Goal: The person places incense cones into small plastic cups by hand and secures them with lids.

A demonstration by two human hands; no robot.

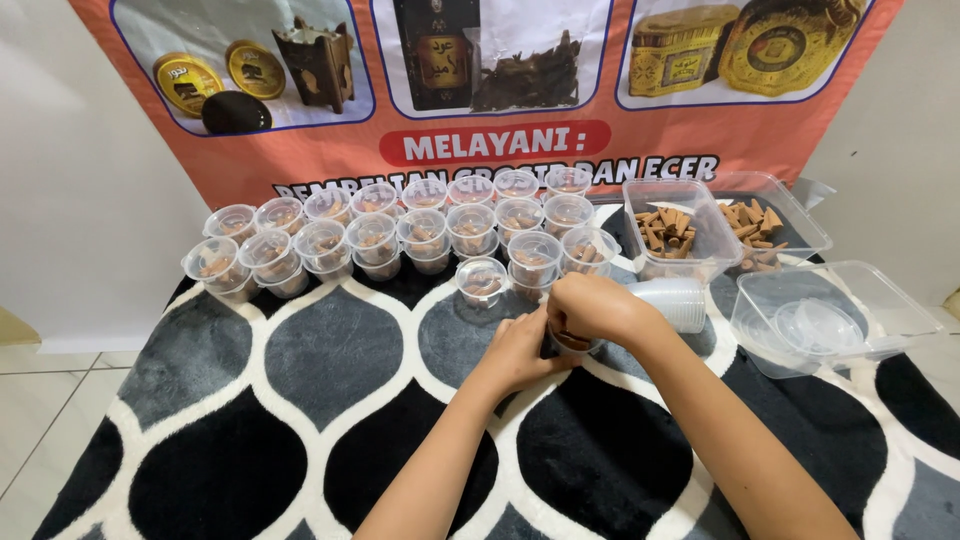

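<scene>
Left hand point(518, 352): cups the near side of a small clear plastic cup point(573, 343) standing on the black-and-white patterned rug point(330, 400); fingers curled around its wall.
Right hand point(592, 306): sits on top of the same cup, fingers bunched and pressed down over its mouth; whether they pinch a lid or a cone, I cannot tell.
Cup: between both hands, mostly hidden, brown incense cones showing inside.
Filled cups point(400, 225): lidded rows stand beyond the hands, near the orange banner point(480, 150).
Cone supply: a clear tub of cones point(668, 232) and an open tray of cones point(760, 225), right of the hands.
Lids: a clear tub of round lids point(820, 320) at far right; a stack of empty cups point(668, 300) lies just beside the right wrist.
Doing it well: probably steady the cup from below, press evenly around the rim, keep it upright.
</scene>
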